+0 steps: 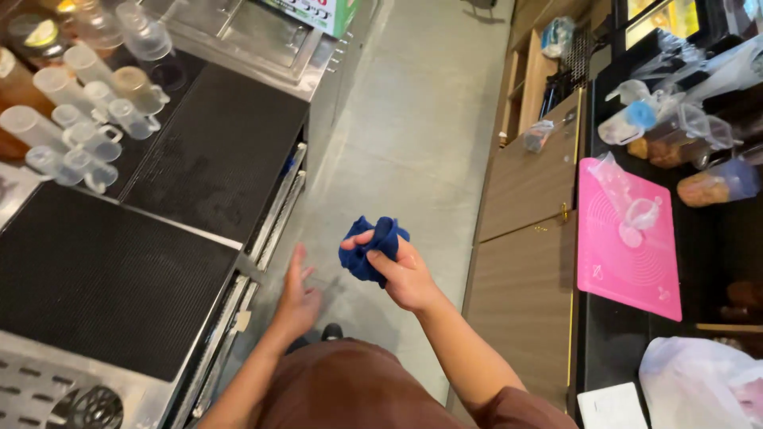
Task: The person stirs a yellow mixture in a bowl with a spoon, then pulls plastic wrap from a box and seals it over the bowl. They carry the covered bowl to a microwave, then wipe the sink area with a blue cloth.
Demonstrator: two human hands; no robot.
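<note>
A drinks-shop work area; steel counter [262, 48]; measuring jugs [87, 135]; bar mats [103, 278].

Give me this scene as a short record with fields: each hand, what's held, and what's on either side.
Right hand: closed around a bunched blue cloth, over the floor
Left hand: open, empty, near the counter edge
Left side: black ribbed mats, clear plastic measuring cups
Right side: wooden cabinet, pink mat

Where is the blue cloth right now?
In the head view, the blue cloth is bunched in the right hand, mid-frame over the floor, between the two counters.
</note>
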